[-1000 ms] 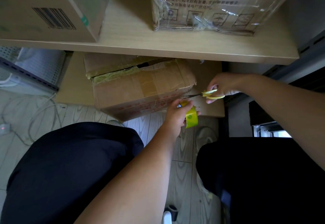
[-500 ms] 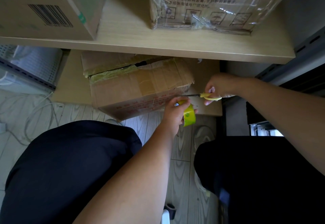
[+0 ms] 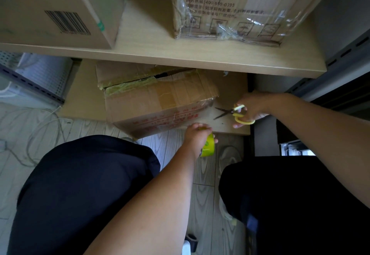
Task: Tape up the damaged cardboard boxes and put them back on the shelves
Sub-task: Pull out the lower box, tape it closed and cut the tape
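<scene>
Left hand (image 3: 197, 134) at frame centre grips the yellow-green roll of tape (image 3: 208, 147), fingers curled over it, just below the front edge of the lower shelf board (image 3: 84, 102). Right hand (image 3: 252, 107) at centre right holds yellow-handled scissors (image 3: 233, 112), fingers through the loops, blades parted and pointing left, close to the box corner but apart from it. Crumpled brown cardboard box with red print and old tape (image 3: 158, 102) sits on the lower shelf, centre frame, top flap gaping. Upper wooden shelf (image 3: 200, 54) carries a barcoded carton (image 3: 60, 8) upper left and a plastic-wrapped carton (image 3: 236, 8) upper right.
</scene>
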Available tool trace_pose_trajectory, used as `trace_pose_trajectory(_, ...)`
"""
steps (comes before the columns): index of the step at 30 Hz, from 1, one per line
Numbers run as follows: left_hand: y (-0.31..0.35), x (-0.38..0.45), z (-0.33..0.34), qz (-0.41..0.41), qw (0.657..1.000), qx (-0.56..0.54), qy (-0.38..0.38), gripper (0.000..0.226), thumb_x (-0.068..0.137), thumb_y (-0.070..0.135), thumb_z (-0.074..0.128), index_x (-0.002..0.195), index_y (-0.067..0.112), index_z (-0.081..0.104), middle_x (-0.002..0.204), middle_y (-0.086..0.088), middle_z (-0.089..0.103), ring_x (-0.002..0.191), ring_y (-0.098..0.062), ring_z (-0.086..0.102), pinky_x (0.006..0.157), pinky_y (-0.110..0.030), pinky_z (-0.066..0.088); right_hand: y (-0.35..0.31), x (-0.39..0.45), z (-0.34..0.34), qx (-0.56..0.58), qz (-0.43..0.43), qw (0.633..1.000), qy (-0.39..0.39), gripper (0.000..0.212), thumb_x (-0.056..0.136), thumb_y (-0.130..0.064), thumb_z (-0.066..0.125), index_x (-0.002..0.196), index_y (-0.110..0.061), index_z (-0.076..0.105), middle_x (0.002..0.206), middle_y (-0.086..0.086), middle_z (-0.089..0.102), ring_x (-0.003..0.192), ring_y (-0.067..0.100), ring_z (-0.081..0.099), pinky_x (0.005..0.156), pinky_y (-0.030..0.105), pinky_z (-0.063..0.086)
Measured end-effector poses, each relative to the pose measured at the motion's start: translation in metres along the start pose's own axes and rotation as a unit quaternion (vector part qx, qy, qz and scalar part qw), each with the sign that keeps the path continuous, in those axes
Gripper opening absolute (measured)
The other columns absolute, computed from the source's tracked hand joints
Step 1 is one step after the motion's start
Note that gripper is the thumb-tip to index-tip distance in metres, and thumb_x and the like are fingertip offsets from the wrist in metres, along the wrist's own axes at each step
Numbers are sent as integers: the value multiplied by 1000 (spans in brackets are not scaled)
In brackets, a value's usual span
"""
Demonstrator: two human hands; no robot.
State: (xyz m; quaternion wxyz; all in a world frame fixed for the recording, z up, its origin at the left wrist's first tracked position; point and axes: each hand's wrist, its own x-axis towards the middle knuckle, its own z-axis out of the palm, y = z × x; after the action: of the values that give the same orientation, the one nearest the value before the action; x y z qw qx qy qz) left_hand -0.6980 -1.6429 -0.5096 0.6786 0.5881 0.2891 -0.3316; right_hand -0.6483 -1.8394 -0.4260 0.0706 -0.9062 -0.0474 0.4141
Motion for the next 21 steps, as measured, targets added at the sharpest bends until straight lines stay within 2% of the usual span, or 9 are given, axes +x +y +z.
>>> trace_pose_trajectory(3, -4, -3, -4, -7, 1000, 11, 16, 21, 90, -7, 64, 78, 8, 56, 59, -14, 58, 35, -19, 61, 39, -30, 55, 0, -15, 1, 5, -16, 999, -35, 33, 74, -60, 76, 79, -29, 67, 80, -12, 64, 74, 7, 56, 63, 23, 41)
trace_pose_trajectory(8, 0, -12, -10, -3, 1000, 14, 26, 22, 89, -7, 64, 76, 9, 56, 59, -15, 59, 34, -21, 60, 37, -28, 53, -16, -21, -8, 15, -51, 998, 42, 55, 71, -72, 68, 72, -17, 72, 69, 4, 67, 64, 19, 57, 61, 27, 41)
trace_pose_trajectory(10, -3, -13, -10, -1, 1000, 19, 24, 21, 89, -7, 63, 76, 9, 57, 62, -17, 58, 34, -21, 60, 37, -28, 53, -20, -20, -9, 10, -27, 998, 63, 59, 68, -75, 68, 59, -16, 66, 55, 1, 64, 54, 17, 56, 57, 25, 40)
trace_pose_trajectory(12, -8, -13, -10, -2, 1000, 19, 25, 19, 89, -8, 63, 78, 7, 58, 64, -15, 58, 36, -20, 60, 38, -31, 54, -24, -16, -11, 5, -4, 997, 73, 60, 68, -75, 67, 57, -16, 66, 50, 0, 64, 50, 14, 58, 54, 22, 40)
trace_pose_trajectory(14, -10, -11, -11, -4, 1000, 18, 24, 20, 88, -10, 62, 77, 6, 58, 68, -14, 58, 37, -19, 61, 40, -33, 56, -28, -9, -14, -7, 10, 997, 81, 59, 72, -72, 67, 63, -14, 71, 52, 0, 66, 49, 11, 59, 53, 22, 42)
trace_pose_trajectory(17, -8, -6, -10, -11, 999, 26, 17, 21, 89, -10, 62, 76, 6, 58, 69, -13, 59, 38, -19, 61, 43, -33, 56, -35, -1, -19, -5, 25, 997, 71, 43, 83, -52, 71, 69, -11, 74, 66, 5, 73, 50, 12, 59, 54, 22, 43)
trace_pose_trajectory(19, -5, -3, -9, -18, 999, 28, 19, 22, 89, -9, 62, 75, 7, 58, 64, -12, 60, 37, -19, 61, 42, -33, 56, -40, 0, -23, 21, 31, 999, 29, 38, 87, -41, 70, 75, -5, 73, 80, 10, 75, 54, 14, 57, 54, 22, 42)
trace_pose_trajectory(21, -3, 0, -10, -21, 999, 28, 20, 21, 89, -8, 63, 74, 6, 58, 54, -9, 60, 38, -21, 62, 43, -34, 57, -49, -3, -30, 15, 36, 998, -41, 41, 84, -46, 72, 83, -4, 74, 82, 6, 74, 58, 14, 58, 61, 23, 46)
